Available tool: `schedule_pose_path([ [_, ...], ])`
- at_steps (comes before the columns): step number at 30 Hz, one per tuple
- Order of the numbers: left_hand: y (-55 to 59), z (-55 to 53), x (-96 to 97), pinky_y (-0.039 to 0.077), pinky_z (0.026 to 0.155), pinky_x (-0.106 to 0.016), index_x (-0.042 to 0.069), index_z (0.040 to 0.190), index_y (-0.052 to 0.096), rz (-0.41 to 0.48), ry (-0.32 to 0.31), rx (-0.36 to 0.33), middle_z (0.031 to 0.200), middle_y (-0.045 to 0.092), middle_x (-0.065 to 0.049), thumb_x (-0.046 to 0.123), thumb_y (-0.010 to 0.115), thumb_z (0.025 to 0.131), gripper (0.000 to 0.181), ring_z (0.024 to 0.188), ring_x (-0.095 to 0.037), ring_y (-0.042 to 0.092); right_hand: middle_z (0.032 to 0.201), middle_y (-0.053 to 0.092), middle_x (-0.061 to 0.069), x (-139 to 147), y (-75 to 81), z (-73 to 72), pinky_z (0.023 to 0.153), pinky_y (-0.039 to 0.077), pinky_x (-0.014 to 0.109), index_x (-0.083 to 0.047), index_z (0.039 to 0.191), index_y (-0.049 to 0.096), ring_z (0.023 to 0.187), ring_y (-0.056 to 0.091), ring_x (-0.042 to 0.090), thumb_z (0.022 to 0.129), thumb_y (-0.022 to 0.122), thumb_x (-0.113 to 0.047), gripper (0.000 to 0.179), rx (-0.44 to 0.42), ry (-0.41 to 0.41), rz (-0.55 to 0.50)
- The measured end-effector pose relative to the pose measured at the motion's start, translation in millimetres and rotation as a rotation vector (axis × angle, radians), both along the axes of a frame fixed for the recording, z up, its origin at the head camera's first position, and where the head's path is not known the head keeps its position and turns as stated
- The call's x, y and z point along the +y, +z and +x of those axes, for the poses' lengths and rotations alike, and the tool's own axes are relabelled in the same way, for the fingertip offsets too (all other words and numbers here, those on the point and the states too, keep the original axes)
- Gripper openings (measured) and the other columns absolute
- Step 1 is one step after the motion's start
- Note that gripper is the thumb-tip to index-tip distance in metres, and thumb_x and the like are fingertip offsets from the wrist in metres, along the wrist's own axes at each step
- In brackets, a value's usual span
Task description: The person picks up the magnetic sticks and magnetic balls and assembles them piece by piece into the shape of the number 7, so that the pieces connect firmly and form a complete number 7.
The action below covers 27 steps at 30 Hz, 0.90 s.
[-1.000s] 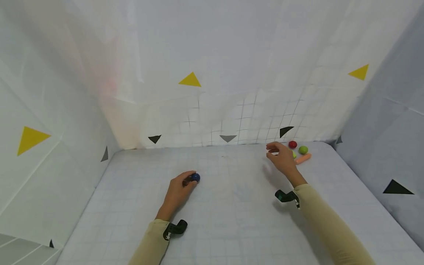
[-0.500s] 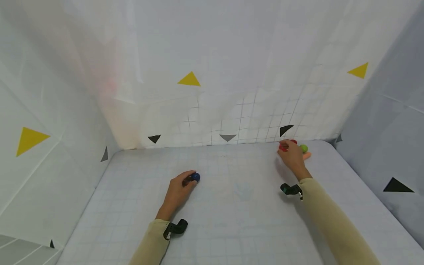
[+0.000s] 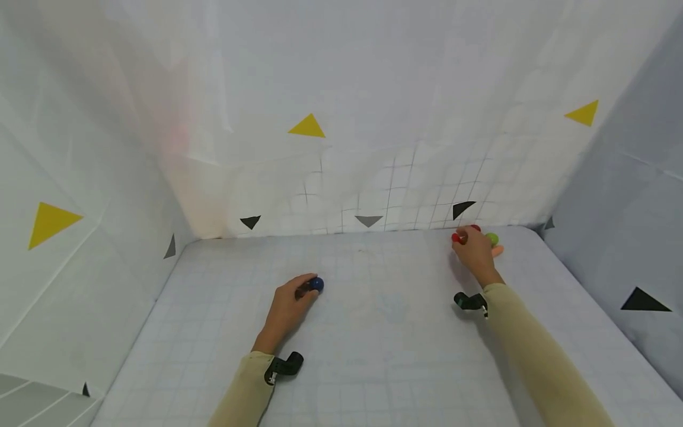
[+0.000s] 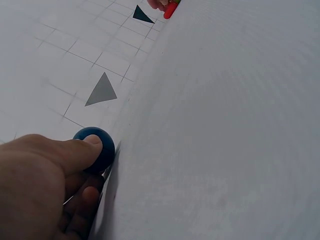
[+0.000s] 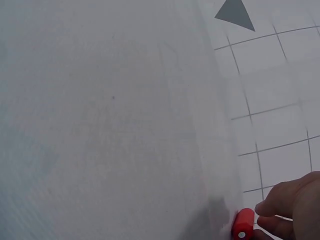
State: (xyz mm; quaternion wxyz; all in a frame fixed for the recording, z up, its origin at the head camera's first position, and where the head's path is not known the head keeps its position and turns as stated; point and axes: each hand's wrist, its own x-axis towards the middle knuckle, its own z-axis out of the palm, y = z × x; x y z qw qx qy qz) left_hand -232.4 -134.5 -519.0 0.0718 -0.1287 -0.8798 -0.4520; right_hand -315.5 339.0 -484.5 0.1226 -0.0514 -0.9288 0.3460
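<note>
My left hand (image 3: 287, 307) rests low over the white table and pinches a dark blue ball (image 3: 317, 284). The left wrist view shows the thumb lying across that ball (image 4: 102, 150), with the other fingers curled behind it. At the far right my right hand (image 3: 476, 254) reaches down with bent fingers. Right at its fingertips lies a small red cylinder (image 5: 243, 222) with a white dot on its end. A gap shows between thumb and forefinger, and I cannot tell whether they grip the cylinder.
Beside the right hand a red ball (image 3: 475, 228), a green ball (image 3: 492, 239) and an orange carrot-like piece (image 3: 497, 251) partly show. White walls with yellow triangles (image 3: 307, 126) and dark triangles (image 3: 464, 209) close off the table's back and sides.
My right hand has moved right, toward the group of small things, and now covers part of it; the red cylinder has come into sight at its fingertips. The left hand stays put with the ball.
</note>
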Motion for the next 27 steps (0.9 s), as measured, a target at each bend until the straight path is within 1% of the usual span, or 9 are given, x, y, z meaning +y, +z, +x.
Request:
schedule_pose_path([
  [5, -1.1, -0.6, 0.2, 0.052, 0.092, -0.041, 0.017, 0.136, 0.069, -0.001, 0.001, -0.002, 0.118, 0.071, -0.003, 0.015, 0.077, 0.097, 0.04, 0.103, -0.018, 0.065, 0.131, 0.058, 0.032, 1, -3.2, -5.2, 0.1, 0.045, 0.06, 0.011, 0.136, 0.055, 0.114, 0.053, 0.045, 0.098, 0.062, -0.002, 0.04, -0.048, -0.005, 0.036],
  [9, -1.1, -0.6, 0.1, 0.052, 0.092, -0.041, 0.016, 0.136, 0.069, 0.003, -0.003, -0.002, 0.119, 0.071, -0.003, 0.015, 0.077, 0.097, 0.04, 0.103, -0.018, 0.065, 0.126, 0.059, 0.032, 3, -5.7, -7.9, 0.1, 0.044, 0.062, 0.012, 0.132, 0.057, 0.112, 0.053, 0.046, 0.097, 0.062, 0.0, 0.037, -0.068, -0.011, 0.048],
  [13, -0.3, -0.5, 0.3, 0.052, 0.092, -0.041, 0.017, 0.136, 0.069, 0.001, -0.001, -0.003, 0.118, 0.071, -0.003, 0.015, 0.077, 0.096, 0.04, 0.102, -0.018, 0.065, 0.123, 0.059, 0.032, 4, -7.1, -8.8, 0.099, 0.045, 0.062, 0.013, 0.128, 0.058, 0.11, 0.053, 0.046, 0.094, 0.064, 0.003, 0.036, -0.06, -0.009, 0.076],
  [16, 0.4, -0.4, 0.4, 0.052, 0.091, -0.041, 0.017, 0.136, 0.07, -0.004, 0.005, -0.009, 0.117, 0.071, -0.002, 0.015, 0.078, 0.096, 0.04, 0.101, -0.017, 0.065, 0.124, 0.059, 0.032, 4, -7.7, -8.3, 0.1, 0.044, 0.062, 0.013, 0.129, 0.058, 0.11, 0.053, 0.046, 0.092, 0.066, 0.004, 0.039, -0.059, -0.009, 0.09],
  [22, 1.1, -0.5, 0.6, 0.052, 0.092, -0.041, 0.018, 0.136, 0.07, 0.0, 0.013, -0.018, 0.118, 0.071, -0.002, 0.015, 0.077, 0.097, 0.04, 0.102, -0.017, 0.064, 0.126, 0.06, 0.033, 1, -9.7, -3.5, 0.102, 0.039, 0.063, 0.013, 0.129, 0.059, 0.112, 0.054, 0.047, 0.092, 0.063, 0.004, 0.038, -0.055, 0.009, 0.08],
  [27, -1.1, -1.9, 0.2, 0.052, 0.092, -0.041, 0.018, 0.136, 0.069, -0.001, 0.014, -0.019, 0.119, 0.071, -0.002, 0.015, 0.077, 0.097, 0.04, 0.102, -0.017, 0.064, 0.125, 0.061, 0.033, -1, -11.9, 0.1, 0.103, 0.038, 0.063, 0.012, 0.128, 0.061, 0.114, 0.053, 0.047, 0.093, 0.062, 0.004, 0.036, -0.042, 0.009, 0.073],
])
